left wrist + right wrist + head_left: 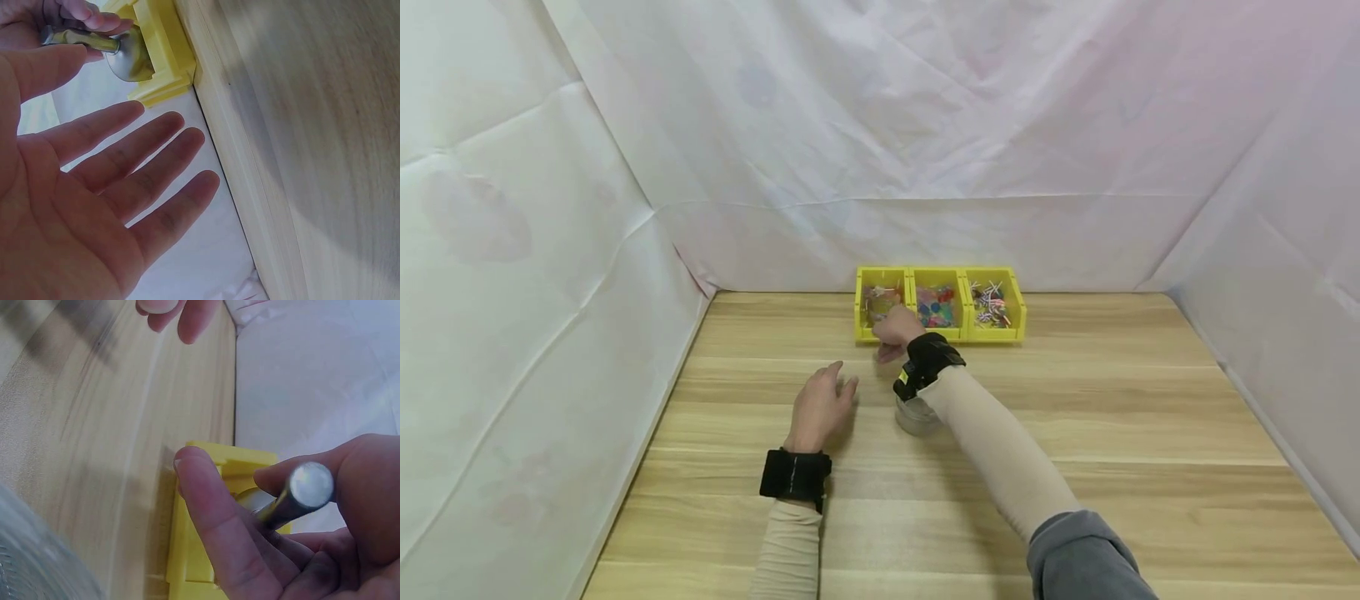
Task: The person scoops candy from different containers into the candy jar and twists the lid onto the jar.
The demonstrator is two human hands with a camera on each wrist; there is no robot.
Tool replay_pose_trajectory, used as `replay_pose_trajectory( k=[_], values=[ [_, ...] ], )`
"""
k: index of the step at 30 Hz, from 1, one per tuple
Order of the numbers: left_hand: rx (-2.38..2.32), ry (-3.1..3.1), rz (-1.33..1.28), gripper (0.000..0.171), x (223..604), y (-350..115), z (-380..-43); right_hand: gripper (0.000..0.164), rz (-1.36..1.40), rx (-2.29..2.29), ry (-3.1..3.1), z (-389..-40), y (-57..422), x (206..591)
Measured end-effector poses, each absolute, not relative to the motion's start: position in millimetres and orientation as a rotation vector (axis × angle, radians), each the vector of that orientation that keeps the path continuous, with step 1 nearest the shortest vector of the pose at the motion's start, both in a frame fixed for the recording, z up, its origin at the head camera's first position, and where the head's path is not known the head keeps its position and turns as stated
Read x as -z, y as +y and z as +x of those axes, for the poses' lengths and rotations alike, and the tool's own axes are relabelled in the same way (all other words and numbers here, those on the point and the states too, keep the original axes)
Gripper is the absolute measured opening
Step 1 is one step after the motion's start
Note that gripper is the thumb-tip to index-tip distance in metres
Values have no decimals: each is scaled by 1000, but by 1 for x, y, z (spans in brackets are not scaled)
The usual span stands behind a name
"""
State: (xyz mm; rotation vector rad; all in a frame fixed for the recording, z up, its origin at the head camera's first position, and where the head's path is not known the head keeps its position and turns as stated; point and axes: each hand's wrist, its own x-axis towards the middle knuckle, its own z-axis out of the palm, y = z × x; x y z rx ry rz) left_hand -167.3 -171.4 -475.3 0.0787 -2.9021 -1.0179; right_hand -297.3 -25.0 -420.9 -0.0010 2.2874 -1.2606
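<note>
My right hand (897,327) grips a short metal spoon (130,57) by its handle, over the left compartment of a yellow three-part bin (996,336). In the left wrist view, the spoon's round bowl sits at the bin's edge. Its blunt handle end (310,485) points toward the right wrist camera. Nearby my left hand (820,408) hovers over the table with its fingers spread and nothing in them. Under the right wrist stands a clear glass bowl (916,421), partly hidden by the wrist strap.
Small colourful pieces (936,308) fill the bin's middle compartment, and striped stick-like pieces (991,307) the right one. The bin stands at the back of the wooden table (1105,467). White cloth (887,125) hangs behind and on both sides.
</note>
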Motion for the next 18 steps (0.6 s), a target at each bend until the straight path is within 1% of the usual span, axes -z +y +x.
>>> replay_pose_trajectory(
  k=[3, 8, 10, 13, 16, 18],
  values=[
    [1022, -2903, 85, 52, 475, -171, -167, 37, 1, 1285, 2284, -296, -22, 418],
    [1001, -2904, 77, 51, 474, -171, -167, 52, -26, 1324, 2257, -292, -14, 414],
    [997, -2902, 69, 51, 475, -171, -167, 50, -43, 1326, 2257, -291, -12, 413],
    [994, -2901, 66, 50, 475, -171, -167, 40, -65, 1329, 2260, -291, -9, 413],
    [991, -2897, 63, 50, 475, -170, -167, 42, -106, 1331, 2268, -291, -7, 411],
    [996, -2892, 67, 49, 475, -170, -167, 45, -129, 1336, 2264, -290, -6, 411]
  ],
)
